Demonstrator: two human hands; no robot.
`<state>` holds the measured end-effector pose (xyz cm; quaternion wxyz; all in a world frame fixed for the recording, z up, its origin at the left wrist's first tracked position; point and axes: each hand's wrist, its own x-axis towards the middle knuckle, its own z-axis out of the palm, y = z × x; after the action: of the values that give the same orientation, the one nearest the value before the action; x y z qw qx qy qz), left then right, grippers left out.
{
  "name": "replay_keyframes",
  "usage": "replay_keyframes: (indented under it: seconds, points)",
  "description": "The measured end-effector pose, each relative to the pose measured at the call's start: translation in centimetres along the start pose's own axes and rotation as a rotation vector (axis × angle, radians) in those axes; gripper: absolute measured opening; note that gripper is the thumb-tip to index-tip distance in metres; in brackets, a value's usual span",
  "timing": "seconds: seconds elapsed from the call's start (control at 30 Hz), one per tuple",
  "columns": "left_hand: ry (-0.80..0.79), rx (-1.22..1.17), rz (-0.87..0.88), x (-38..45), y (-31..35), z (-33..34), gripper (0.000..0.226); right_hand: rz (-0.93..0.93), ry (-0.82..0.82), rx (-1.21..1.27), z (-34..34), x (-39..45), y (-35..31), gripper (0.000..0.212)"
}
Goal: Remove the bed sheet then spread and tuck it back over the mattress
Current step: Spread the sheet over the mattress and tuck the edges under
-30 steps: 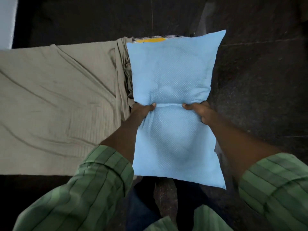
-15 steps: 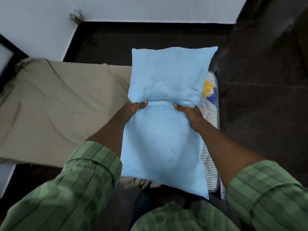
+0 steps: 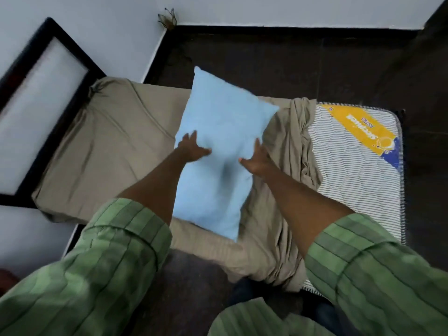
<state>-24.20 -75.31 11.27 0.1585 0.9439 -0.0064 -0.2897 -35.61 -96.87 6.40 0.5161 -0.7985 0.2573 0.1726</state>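
Both hands are spread open, fingers straight: the left hand (image 3: 192,149) and right hand (image 3: 257,160) flank a light blue pillow (image 3: 219,151) over the beige bed sheet (image 3: 109,151), which lies bunched back from the striped mattress's (image 3: 354,175) right end

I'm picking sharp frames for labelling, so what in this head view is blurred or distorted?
Head view: motion blur smears the blue pillow and both hands, left hand and right hand; wide-angle distortion bends the dark bed frame; the striped mattress and its yellow label read clearer.
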Motion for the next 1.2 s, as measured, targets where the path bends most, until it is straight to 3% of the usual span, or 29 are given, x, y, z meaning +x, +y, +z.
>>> replay_keyframes:
  seconds: [0.1,0.17,0.23,0.33,0.53,0.6,0.7,0.83,0.93,1.03,1.2]
  points:
    - [-0.283,0.154,0.103,-0.8,-1.1,4.5,0.100,-0.062,-0.249,-0.332,2.6,0.5,2.0,0.101]
    - [-0.345,0.249,0.096,-1.5,-1.0,7.0,0.101,-0.106,-0.316,-0.452,3.1,0.4,3.2,0.104]
    - [-0.304,0.279,0.104,-1.7,-0.5,8.3,0.095,-0.107,-0.318,-0.482,2.8,0.4,3.9,0.104]
    - [-0.334,0.221,0.168,-1.6,0.5,9.2,0.068,-0.061,-0.301,-0.437,1.8,0.5,4.4,0.103]
    - [-0.314,0.243,0.169,-4.1,4.3,12.7,0.079,-0.056,-0.234,-0.359,-1.3,-1.7,6.3,0.099]
    - [-0.261,0.230,0.172,-5.5,5.8,14.6,0.076,-0.040,-0.210,-0.325,-2.7,-3.1,7.6,0.099]
    - [-0.228,0.184,0.148,-8.7,7.7,17.8,0.062,-0.033,-0.200,-0.373,-5.0,-5.4,10.3,0.083]
    - [-0.226,0.111,0.125,-13.1,10.5,24.0,0.037,0.004,-0.180,-0.475,-8.6,-8.7,16.4,0.077]
    - [-0.271,0.019,-0.004,-16.8,12.3,29.0,0.033,-0.007,-0.160,-0.478,-10.6,-11.2,21.6,0.060]
    - [-0.228,-0.053,-0.025,-20.5,13.5,34.3,0.030,-0.046,-0.165,-0.533,-12.1,-13.1,26.2,0.044]
    - [-0.231,-0.107,-0.121,-26.2,13.1,42.3,0.031,-0.121,-0.309,-0.671,-12.1,-15.2,32.0,0.036]
